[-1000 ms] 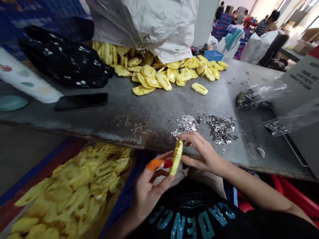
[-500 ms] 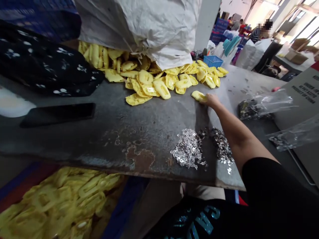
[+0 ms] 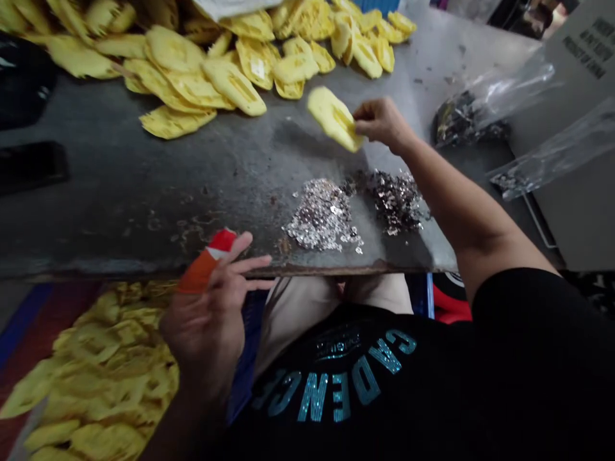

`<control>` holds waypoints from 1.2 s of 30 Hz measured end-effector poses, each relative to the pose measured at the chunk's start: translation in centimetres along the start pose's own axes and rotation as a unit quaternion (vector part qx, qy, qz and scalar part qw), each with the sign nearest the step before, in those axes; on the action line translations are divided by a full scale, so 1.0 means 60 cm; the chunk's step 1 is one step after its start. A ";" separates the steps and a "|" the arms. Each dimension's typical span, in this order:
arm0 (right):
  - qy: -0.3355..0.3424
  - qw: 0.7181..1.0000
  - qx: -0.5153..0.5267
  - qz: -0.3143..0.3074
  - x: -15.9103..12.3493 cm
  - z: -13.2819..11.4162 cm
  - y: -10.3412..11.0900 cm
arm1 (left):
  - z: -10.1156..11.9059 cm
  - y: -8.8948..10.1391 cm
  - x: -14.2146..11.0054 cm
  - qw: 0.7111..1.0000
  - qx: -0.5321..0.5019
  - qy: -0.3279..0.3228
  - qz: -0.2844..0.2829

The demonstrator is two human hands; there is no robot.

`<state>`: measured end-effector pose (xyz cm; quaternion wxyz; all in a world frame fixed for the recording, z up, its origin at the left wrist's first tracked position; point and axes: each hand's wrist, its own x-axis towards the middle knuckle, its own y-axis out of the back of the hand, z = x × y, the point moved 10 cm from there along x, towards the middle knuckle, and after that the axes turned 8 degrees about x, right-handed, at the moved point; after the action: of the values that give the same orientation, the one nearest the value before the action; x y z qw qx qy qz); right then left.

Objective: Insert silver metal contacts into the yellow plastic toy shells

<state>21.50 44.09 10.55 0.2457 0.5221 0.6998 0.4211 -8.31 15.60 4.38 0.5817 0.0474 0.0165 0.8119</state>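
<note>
Seemingly, the right hand's grip (image 3: pixel 382 121) pinches a yellow plastic piece (image 3: pixel 331 117) by its lower end.

In front of you runs a scuffed, rust-marked grey metal tabletop (image 3: pixel 120 192). On it lie a pile of silver sequins (image 3: pixel 321 216) and, just beside it, a darker pile of sequins (image 3: pixel 394 202). Off to your right are two clear plastic bags (image 3: pixel 494 96) (image 3: pixel 552 150), the nearer one lying across a printed cardboard carton (image 3: pixel 581 57). At the left edge sits a black phone (image 3: pixel 31 168).
</note>
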 end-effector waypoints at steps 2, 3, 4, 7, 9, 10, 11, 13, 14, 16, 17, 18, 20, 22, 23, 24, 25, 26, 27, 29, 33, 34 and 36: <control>0.053 0.998 0.026 -0.003 -0.069 -0.074 0.010 | -0.011 -0.032 0.012 0.993 -0.070 0.053 -0.075; 0.099 0.994 0.040 -0.035 -0.113 -0.118 0.001 | -0.025 -0.052 0.009 0.980 -0.094 0.113 -0.137; 0.189 0.978 0.023 -0.088 -0.169 -0.175 -0.020 | -0.042 -0.071 -0.003 0.958 -0.105 0.181 -0.197; 0.357 0.922 -0.051 -0.143 -0.340 -0.277 -0.078 | -0.092 -0.114 -0.076 0.865 -0.093 0.353 -0.346; 0.387 0.912 -0.055 -0.126 -0.422 -0.287 -0.105 | -0.113 -0.134 -0.128 0.811 -0.083 0.408 -0.411; 0.388 0.915 -0.026 -0.104 -0.452 -0.278 -0.108 | -0.117 -0.144 -0.149 0.789 -0.088 0.422 -0.438; 0.379 0.922 0.019 -0.081 -0.473 -0.259 -0.104 | -0.118 -0.153 -0.163 0.773 -0.100 0.426 -0.460; 0.316 0.940 0.127 -0.018 -0.494 -0.190 -0.079 | -0.107 -0.170 -0.179 0.750 -0.134 0.417 -0.495; 0.256 0.953 0.160 0.024 -0.496 -0.140 -0.063 | -0.098 -0.176 -0.179 0.746 -0.151 0.407 -0.505; 0.102 0.977 0.136 0.129 -0.499 -0.031 -0.029 | -0.079 -0.184 -0.167 0.763 -0.176 0.384 -0.489; 0.041 0.983 0.095 0.150 -0.502 0.010 -0.021 | -0.072 -0.185 -0.159 0.781 -0.180 0.377 -0.465; 0.000 0.986 0.054 0.157 -0.504 0.039 -0.019 | -0.066 -0.186 -0.152 0.798 -0.182 0.373 -0.438; -0.029 0.990 -0.008 0.138 -0.499 0.064 -0.029 | -0.060 -0.187 -0.143 0.828 -0.175 0.372 -0.381; -0.027 0.991 -0.039 0.126 -0.491 0.063 -0.044 | -0.057 -0.189 -0.144 0.845 -0.165 0.371 -0.348; -0.024 0.991 -0.047 0.126 -0.488 0.059 -0.049 | -0.057 -0.190 -0.146 0.850 -0.166 0.368 -0.339; -0.021 0.990 -0.050 0.127 -0.485 0.054 -0.054 | -0.057 -0.191 -0.147 0.854 -0.172 0.364 -0.330; -0.017 0.991 -0.050 0.127 -0.483 0.049 -0.059 | -0.059 -0.191 -0.148 0.856 -0.182 0.362 -0.322; -0.011 0.991 -0.046 0.124 -0.482 0.046 -0.063 | -0.061 -0.190 -0.150 0.856 -0.194 0.364 -0.312; -0.003 0.992 -0.039 0.121 -0.482 0.043 -0.065 | -0.063 -0.188 -0.151 0.855 -0.207 0.369 -0.300; 0.010 0.992 -0.022 0.122 -0.485 0.042 -0.067 | -0.067 -0.188 -0.154 0.847 -0.227 0.386 -0.288; 0.010 0.989 -0.004 0.147 -0.496 0.049 -0.057 | -0.061 -0.203 -0.152 0.829 -0.263 0.386 -0.308; 0.009 0.988 0.003 0.151 -0.498 0.047 -0.055 | -0.060 -0.206 -0.150 0.826 -0.271 0.383 -0.313; 0.019 0.988 0.038 0.149 -0.497 0.028 -0.050 | -0.060 -0.217 -0.151 0.812 -0.291 0.382 -0.331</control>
<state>31.20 16.39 4.28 0.1464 0.6214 0.6340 0.4364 6.49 11.33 -0.76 0.7488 -0.4467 0.0149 0.4894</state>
